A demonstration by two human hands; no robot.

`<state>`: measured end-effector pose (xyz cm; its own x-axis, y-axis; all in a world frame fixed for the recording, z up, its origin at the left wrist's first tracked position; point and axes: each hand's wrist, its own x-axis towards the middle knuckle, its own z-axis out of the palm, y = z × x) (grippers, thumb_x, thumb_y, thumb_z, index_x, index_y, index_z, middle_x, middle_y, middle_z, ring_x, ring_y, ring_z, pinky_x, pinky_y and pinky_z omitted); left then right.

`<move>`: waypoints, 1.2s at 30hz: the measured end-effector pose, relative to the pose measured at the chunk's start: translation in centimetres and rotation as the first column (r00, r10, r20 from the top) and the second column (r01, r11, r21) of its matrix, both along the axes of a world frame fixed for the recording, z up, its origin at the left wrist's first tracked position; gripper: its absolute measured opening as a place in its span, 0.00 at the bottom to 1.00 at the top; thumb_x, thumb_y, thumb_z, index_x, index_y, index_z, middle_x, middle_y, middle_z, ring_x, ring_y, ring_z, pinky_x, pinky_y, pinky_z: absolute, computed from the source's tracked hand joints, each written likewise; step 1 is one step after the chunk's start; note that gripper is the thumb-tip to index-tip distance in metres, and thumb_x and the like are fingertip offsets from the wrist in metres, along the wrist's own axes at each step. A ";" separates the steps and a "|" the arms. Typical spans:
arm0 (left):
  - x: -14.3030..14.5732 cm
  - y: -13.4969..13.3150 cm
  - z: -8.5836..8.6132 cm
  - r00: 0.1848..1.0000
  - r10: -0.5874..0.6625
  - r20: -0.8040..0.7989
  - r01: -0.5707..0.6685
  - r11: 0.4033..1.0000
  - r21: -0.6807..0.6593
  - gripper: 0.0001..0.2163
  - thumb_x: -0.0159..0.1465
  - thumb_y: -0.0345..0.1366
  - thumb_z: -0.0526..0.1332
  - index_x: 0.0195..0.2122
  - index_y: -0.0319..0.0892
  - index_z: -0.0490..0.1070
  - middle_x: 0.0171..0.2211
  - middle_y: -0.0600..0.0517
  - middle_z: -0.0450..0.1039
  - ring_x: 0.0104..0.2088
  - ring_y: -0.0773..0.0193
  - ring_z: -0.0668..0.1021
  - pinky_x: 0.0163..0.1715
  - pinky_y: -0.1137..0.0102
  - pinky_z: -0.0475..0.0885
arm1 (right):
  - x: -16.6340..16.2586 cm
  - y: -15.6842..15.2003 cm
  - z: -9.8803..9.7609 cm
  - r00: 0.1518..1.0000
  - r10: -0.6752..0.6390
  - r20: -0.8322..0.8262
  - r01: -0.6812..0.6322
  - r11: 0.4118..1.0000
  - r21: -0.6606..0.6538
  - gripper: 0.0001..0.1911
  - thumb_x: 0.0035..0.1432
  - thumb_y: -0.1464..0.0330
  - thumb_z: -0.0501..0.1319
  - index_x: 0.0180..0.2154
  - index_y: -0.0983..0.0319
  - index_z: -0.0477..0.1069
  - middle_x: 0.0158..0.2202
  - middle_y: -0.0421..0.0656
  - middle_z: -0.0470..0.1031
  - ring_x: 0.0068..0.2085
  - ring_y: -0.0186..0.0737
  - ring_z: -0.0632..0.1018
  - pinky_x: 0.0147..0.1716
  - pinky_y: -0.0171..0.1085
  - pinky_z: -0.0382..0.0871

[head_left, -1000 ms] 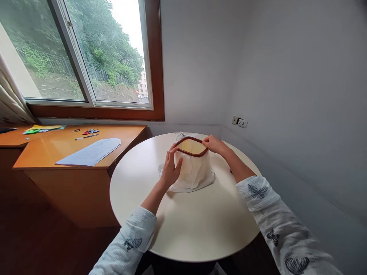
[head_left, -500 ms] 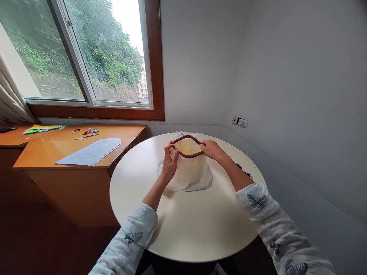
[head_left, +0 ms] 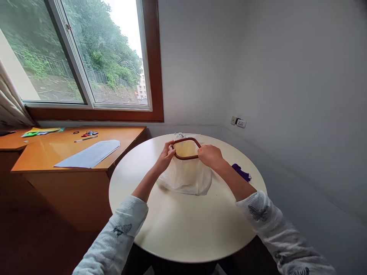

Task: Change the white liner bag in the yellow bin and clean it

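The left hand point(head_left: 166, 154) is gripping the left end of the brown rim point(head_left: 186, 157); below it, the white bag point(head_left: 197, 183) is resting toward the tabletop's point(head_left: 197, 225) far edge. The right hand point(head_left: 210, 156) is clasping the rim's right end. Both are seemingly fitting the rim, the next move calling for even pressure. A purple item point(head_left: 240, 172) is lying near the right edge.

Both arms are stretched forward and angled inward, with the left forearm point(head_left: 143, 187) and the right forearm point(head_left: 236, 183) left bare beyond patterned sleeves point(head_left: 275, 225). The left hand point(head_left: 165, 154) is held with its fingers bent and its thumb set opposite them in a pinch. The right hand point(head_left: 210, 156) is curled into a fist-like grip, its back turned upward, near but apart from the left.
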<state>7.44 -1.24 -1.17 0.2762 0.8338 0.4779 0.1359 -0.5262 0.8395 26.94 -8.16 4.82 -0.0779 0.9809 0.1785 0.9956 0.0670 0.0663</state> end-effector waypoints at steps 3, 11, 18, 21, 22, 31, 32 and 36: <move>-0.5 0.3 1.9 0.959 0.092 -0.268 -0.088 0.996 0.028 0.19 0.60 0.40 0.50 0.52 0.43 0.63 0.59 0.46 0.59 0.59 0.55 0.62 0.58 0.58 0.54 | -0.7 -0.6 0.3 0.996 0.023 0.091 -0.021 1.000 -0.018 0.16 0.51 0.79 0.50 0.35 0.63 0.74 0.35 0.50 0.75 0.37 0.44 0.75 0.27 0.35 0.63; 3.0 -1.6 6.2 0.608 0.230 -0.760 -0.306 0.951 0.043 0.28 0.63 0.52 0.42 0.54 0.38 0.62 0.58 0.34 0.59 0.59 0.43 0.62 0.55 0.42 0.48 | -2.0 -1.7 0.7 0.993 0.019 0.117 -0.019 1.000 -0.004 0.18 0.53 0.79 0.49 0.37 0.62 0.74 0.37 0.50 0.76 0.37 0.44 0.77 0.29 0.37 0.66; 3.5 -2.1 5.1 0.550 0.254 -0.795 -0.329 0.941 0.073 0.35 0.61 0.55 0.43 0.63 0.35 0.47 0.65 0.37 0.41 0.65 0.45 0.47 0.57 0.41 0.37 | -1.4 -1.3 1.1 1.000 -0.002 0.030 0.003 1.000 -0.025 0.18 0.56 0.74 0.48 0.39 0.62 0.74 0.37 0.51 0.77 0.40 0.47 0.76 0.33 0.39 0.67; 3.4 -2.3 5.3 0.523 0.267 -0.809 -0.316 0.943 0.107 0.34 0.62 0.54 0.42 0.63 0.36 0.47 0.65 0.40 0.42 0.65 0.47 0.48 0.58 0.43 0.35 | -1.0 -0.3 1.5 0.994 -0.055 -0.091 0.055 0.998 0.001 0.18 0.58 0.70 0.47 0.42 0.65 0.73 0.40 0.53 0.76 0.42 0.49 0.76 0.38 0.42 0.67; 3.4 -2.4 5.4 0.518 0.270 -0.812 -0.312 0.943 0.115 0.34 0.62 0.54 0.42 0.63 0.36 0.47 0.65 0.40 0.43 0.65 0.48 0.48 0.59 0.44 0.35 | -1.0 0.3 1.5 0.990 -0.021 -0.141 0.025 0.999 0.029 0.20 0.60 0.69 0.46 0.46 0.66 0.71 0.45 0.54 0.75 0.46 0.49 0.75 0.41 0.43 0.67; 3.2 -2.3 5.2 0.497 0.282 -0.821 -0.303 0.943 0.140 0.36 0.62 0.55 0.38 0.63 0.32 0.48 0.65 0.39 0.45 0.65 0.51 0.50 0.61 0.51 0.35 | -1.1 5.8 -1.3 0.843 0.194 -0.502 -0.249 0.967 -0.046 0.33 0.63 0.57 0.38 0.63 0.71 0.45 0.66 0.52 0.42 0.66 0.43 0.45 0.63 0.44 0.40; 3.2 -2.3 5.2 0.495 0.285 -0.821 -0.301 0.942 0.146 0.36 0.62 0.55 0.37 0.63 0.32 0.48 0.65 0.38 0.45 0.65 0.51 0.50 0.61 0.51 0.35 | -1.1 6.0 -1.5 0.834 0.198 -0.515 -0.258 0.965 -0.047 0.34 0.63 0.56 0.38 0.63 0.71 0.46 0.66 0.52 0.43 0.66 0.43 0.46 0.63 0.44 0.40; 3.2 -2.4 5.2 0.483 0.297 -0.824 -0.300 0.940 0.163 0.35 0.62 0.54 0.37 0.63 0.33 0.49 0.64 0.38 0.46 0.64 0.51 0.51 0.61 0.50 0.36 | -0.7 6.4 -1.8 0.823 0.230 -0.519 -0.290 0.957 -0.035 0.32 0.63 0.57 0.39 0.62 0.69 0.51 0.65 0.51 0.47 0.65 0.45 0.49 0.63 0.45 0.42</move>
